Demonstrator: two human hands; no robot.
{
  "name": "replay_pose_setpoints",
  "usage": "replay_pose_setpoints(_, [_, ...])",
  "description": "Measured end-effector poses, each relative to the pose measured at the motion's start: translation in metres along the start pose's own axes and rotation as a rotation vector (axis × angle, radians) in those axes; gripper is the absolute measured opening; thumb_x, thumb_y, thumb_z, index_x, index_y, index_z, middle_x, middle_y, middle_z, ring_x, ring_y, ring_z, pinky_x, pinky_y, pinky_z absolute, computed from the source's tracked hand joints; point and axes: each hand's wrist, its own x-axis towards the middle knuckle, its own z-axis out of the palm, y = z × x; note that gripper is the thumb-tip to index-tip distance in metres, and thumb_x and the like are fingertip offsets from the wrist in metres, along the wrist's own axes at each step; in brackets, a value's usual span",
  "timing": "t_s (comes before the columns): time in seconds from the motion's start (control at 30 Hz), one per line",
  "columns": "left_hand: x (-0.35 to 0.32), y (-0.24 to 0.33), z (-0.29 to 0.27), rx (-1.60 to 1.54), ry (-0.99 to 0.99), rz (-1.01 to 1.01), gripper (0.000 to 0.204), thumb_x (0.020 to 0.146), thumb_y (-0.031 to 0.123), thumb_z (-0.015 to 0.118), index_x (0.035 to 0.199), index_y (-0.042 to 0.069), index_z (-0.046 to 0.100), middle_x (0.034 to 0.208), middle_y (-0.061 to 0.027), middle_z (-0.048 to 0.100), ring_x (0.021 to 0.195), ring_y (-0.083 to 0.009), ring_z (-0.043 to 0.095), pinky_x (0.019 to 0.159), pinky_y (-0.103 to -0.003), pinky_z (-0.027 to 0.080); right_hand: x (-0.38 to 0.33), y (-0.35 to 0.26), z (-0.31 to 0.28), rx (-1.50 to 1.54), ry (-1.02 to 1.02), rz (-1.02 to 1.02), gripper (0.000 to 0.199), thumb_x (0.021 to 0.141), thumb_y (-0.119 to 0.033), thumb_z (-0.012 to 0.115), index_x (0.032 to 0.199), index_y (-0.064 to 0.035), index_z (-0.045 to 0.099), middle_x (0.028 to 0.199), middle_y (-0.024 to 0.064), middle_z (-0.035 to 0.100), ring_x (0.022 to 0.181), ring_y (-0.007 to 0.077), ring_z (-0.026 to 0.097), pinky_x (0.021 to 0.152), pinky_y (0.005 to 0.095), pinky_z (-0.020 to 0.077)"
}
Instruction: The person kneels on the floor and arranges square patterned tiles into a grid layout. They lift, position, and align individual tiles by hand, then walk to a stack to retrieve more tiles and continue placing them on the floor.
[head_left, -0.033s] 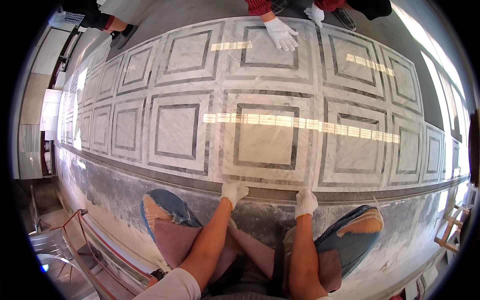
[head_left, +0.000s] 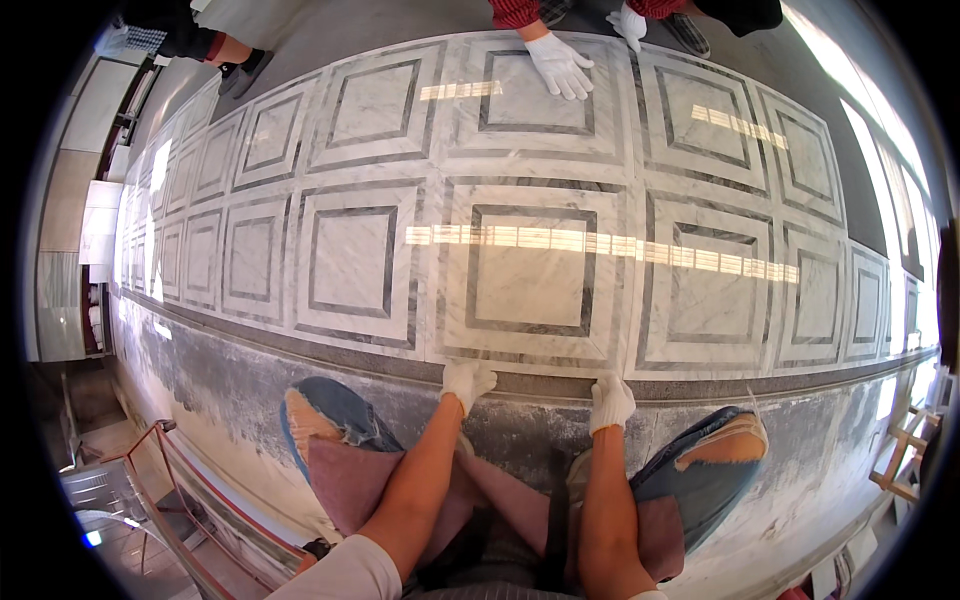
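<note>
A marble slab (head_left: 530,265) with dark square bands lies in the near row of a grid of slabs on the grey floor (head_left: 300,45). Its near edge runs along a dark strip (head_left: 540,388) at the floor's near edge.

The left hand (head_left: 468,385), in a white glove, is at the slab's near left corner, fingers bunched. The right hand (head_left: 611,402), gloved alike, is at the near right corner, its fingers close together and pointing toward the slab. I cannot tell whether either hand grips the slab or only presses on its edge. The two hands are well apart, with bare forearms between the knees of torn jeans (head_left: 670,490).

Directly behind, in the far row, is another slab (head_left: 535,95). A co-worker's gloved hand (head_left: 560,68) lies on it with fingers spread, near the far edge of the grid; that person's other glove (head_left: 627,25) is just to the right. Toward the floor's far left corner stands someone in dark shoes (head_left: 245,75). Bright reflections cross both rows.
</note>
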Motion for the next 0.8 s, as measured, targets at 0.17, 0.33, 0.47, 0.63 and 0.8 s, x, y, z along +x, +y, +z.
replay_pose_setpoints(0.17, [0.002,-0.003,0.000,0.015,-0.020,-0.020,0.039,0.095,0.009,0.042,0.125,-0.016,0.042,0.123,-0.0330,0.053,0.112,-0.0457,0.056,0.091,-0.049,0.052,-0.001,0.004,0.005,0.071,0.065,-0.053,0.016,0.085,-0.003,0.057,0.097,0.0000,0.067,0.083,0.0050,0.064,0.069,0.0122,0.059,0.058,0.0233,0.0461])
replay_pose_setpoints(0.33, [0.006,0.001,0.002,0.001,0.033,-0.110,0.040,0.096,0.010,0.039,0.127,-0.017,0.040,0.127,-0.0325,0.051,0.114,-0.0465,0.054,0.094,-0.051,0.050,0.000,0.005,0.002,0.110,0.086,-0.005,0.023,0.087,0.001,0.053,0.107,0.0006,0.064,0.089,0.0070,0.063,0.072,0.0150,0.060,0.059,0.0262,0.0492])
replay_pose_setpoints(0.47, [0.005,0.005,0.001,0.018,0.048,-0.122,0.038,0.097,0.009,0.039,0.126,-0.015,0.041,0.126,-0.0311,0.052,0.112,-0.0454,0.056,0.089,-0.050,0.052,-0.002,0.000,0.005,0.078,0.103,0.048,0.024,0.087,0.001,0.052,0.109,0.0006,0.063,0.091,0.0069,0.062,0.077,0.0163,0.061,0.062,0.0279,0.0508])
replay_pose_setpoints(0.63, [0.010,0.003,-0.005,-0.029,0.013,-0.169,0.038,0.097,0.009,0.040,0.127,-0.014,0.040,0.122,-0.0301,0.055,0.109,-0.0437,0.059,0.087,-0.049,0.055,0.003,0.007,0.000,0.028,0.042,0.012,0.026,0.087,-0.001,0.053,0.111,0.0008,0.063,0.093,0.0070,0.063,0.081,0.0165,0.062,0.067,0.0282,0.0511])
replay_pose_setpoints(0.8, [0.004,-0.001,-0.002,-0.019,-0.032,-0.132,0.039,0.097,0.010,0.040,0.128,-0.014,0.040,0.126,-0.0297,0.052,0.115,-0.0427,0.055,0.092,-0.048,0.052,0.002,0.005,-0.004,-0.033,0.035,-0.014,0.025,0.087,-0.005,0.054,0.110,0.0004,0.065,0.095,0.0070,0.064,0.084,0.0163,0.062,0.071,0.0275,0.0508])
